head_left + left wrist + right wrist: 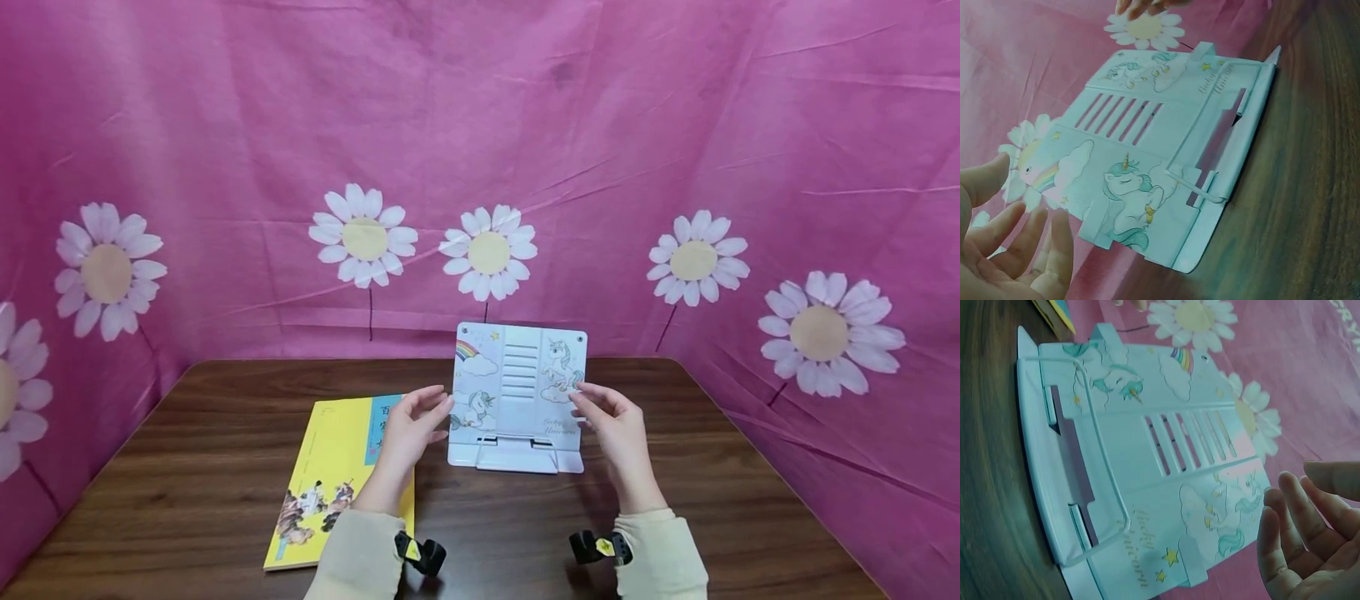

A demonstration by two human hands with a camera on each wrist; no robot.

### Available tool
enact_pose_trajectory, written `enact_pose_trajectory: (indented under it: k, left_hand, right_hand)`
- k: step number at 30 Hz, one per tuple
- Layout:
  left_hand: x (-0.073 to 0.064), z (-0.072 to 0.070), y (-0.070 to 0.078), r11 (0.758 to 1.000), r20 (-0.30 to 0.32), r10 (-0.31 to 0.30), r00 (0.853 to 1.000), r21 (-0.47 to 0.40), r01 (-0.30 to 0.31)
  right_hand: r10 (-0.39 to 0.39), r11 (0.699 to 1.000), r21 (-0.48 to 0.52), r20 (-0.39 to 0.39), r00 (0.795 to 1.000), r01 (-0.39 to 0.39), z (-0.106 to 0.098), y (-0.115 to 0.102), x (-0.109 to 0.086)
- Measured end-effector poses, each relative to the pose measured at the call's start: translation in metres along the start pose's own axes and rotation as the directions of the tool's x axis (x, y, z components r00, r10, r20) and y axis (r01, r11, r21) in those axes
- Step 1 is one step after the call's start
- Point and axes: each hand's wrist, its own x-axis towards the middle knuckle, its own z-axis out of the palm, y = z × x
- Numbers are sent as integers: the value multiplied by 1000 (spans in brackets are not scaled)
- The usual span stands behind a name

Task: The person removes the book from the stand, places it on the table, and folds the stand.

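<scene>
A white metal book stand [519,421] with unicorn and rainbow pictures stands upright on the table, leaning back slightly. Slots run down its middle, and a wire bar [1194,119] crosses its lower front above the bottom ledge. My left hand [408,433] is beside the stand's left edge, fingers loosely bent and holding nothing; the left wrist view shows a gap. On the other side my right hand [617,429] has its fingertips close to the right edge, also with nothing in its grasp. Whether those fingertips touch the edge I cannot tell.
A yellow book [322,450] with a blue title strip lies flat on the brown wooden table [750,533], partly hidden by my left arm. Behind the table hangs a pink cloth [570,150] printed with daisies.
</scene>
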Motion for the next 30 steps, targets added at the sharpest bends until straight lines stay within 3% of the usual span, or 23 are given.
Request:
enact_pose_trajectory:
  k: [11,19,30]
  left_hand:
    - [1,-3,-14,998,75,-56,996,36,54]
    - [2,-4,-22,997,153,-75,985,39,70]
    - [1,-6,-26,995,230,-85,969,64,72]
  right_hand:
    - [38,999,17,-39,998,-38,-9,16,10]
    - [125,992,-17,11,992,-125,-14,32,17]
    - [190,980,-78,83,978,-184,-12,49,21]
